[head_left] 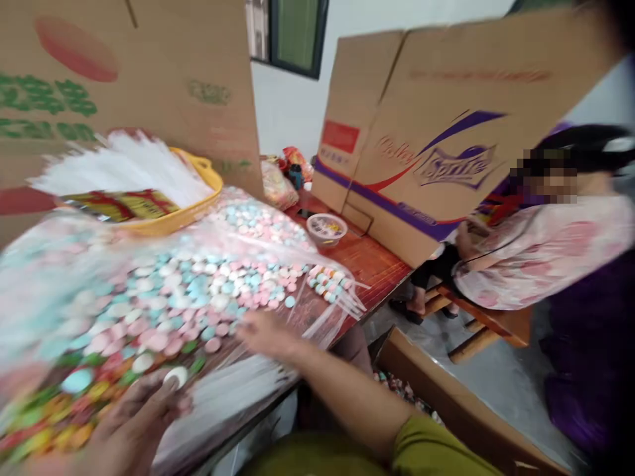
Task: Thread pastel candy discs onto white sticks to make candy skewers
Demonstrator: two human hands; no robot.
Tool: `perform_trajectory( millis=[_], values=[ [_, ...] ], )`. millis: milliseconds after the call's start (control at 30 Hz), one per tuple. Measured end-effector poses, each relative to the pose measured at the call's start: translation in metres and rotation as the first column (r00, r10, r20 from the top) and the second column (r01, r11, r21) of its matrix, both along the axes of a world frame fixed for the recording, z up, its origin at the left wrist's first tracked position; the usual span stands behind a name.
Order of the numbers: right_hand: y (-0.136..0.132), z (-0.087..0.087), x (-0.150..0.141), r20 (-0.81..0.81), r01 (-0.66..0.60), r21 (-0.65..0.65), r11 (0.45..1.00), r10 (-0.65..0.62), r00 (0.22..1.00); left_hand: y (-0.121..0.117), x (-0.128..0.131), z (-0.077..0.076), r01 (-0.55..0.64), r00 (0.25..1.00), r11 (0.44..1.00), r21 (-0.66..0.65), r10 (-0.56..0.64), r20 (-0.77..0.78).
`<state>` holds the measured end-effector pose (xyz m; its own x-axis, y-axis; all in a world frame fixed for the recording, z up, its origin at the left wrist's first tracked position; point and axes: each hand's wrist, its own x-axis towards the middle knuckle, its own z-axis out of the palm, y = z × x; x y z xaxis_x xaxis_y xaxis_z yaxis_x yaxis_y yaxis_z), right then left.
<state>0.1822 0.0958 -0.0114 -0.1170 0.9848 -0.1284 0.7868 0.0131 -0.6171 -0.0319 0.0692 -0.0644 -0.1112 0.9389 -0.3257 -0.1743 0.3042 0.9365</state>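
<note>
At the lower left, my left hand [143,413] pinches a white round marshmallow [176,377] between thumb and fingers. It hovers over a patch of yellow, green and red gummy candies [74,413]. My right hand [262,332] reaches to the near edge of a broad heap of pink, white and blue marshmallows [198,287]. Its fingers are smeared by motion, so whether they hold a piece does not show. Beyond that hand lies a small group of candy skewers [328,284] with rows of marshmallows on sticks.
A yellow basket [215,178] of white sticks stands behind the heap. Tall cardboard boxes [377,145] rise at the back, near a clear tub [326,228]. Thin clear wrappers [233,390] line the table's front edge. An open carton [471,416] stands below; a person [555,244] sits at right.
</note>
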Motion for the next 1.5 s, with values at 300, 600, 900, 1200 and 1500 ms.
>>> perform_trajectory(
  millis=[300, 600, 900, 1200, 1500],
  values=[
    [0.010, -0.033, 0.001, 0.040, -0.061, -0.102, 0.993, 0.065, 0.997, -0.028, -0.006, 0.014, -0.033, 0.990, 0.999, -0.003, 0.033, 0.138],
    [0.026, -0.040, -0.058, -0.019, -0.161, -0.024, 0.987, 0.161, 0.987, -0.038, 0.001, 0.013, -0.056, 0.994, 0.997, 0.047, 0.051, 0.092],
    [-0.030, -0.011, -0.034, -0.558, -0.193, 0.090, 0.977, 0.209, 0.803, -0.031, 0.027, 0.019, 0.016, 0.982, 0.969, 0.247, -0.062, 0.180],
    [-0.035, -0.021, -0.037, -0.931, -0.321, -0.238, 0.917, -0.121, 0.345, -0.035, 0.031, 0.031, 0.049, 0.998, 0.951, 0.305, -0.061, 0.029],
    [-0.019, -0.017, -0.026, -0.869, -0.397, -0.475, 0.785, -0.488, 0.075, -0.020, 0.027, 0.022, -0.224, 0.919, 0.970, 0.095, 0.178, 0.352]
  ],
)
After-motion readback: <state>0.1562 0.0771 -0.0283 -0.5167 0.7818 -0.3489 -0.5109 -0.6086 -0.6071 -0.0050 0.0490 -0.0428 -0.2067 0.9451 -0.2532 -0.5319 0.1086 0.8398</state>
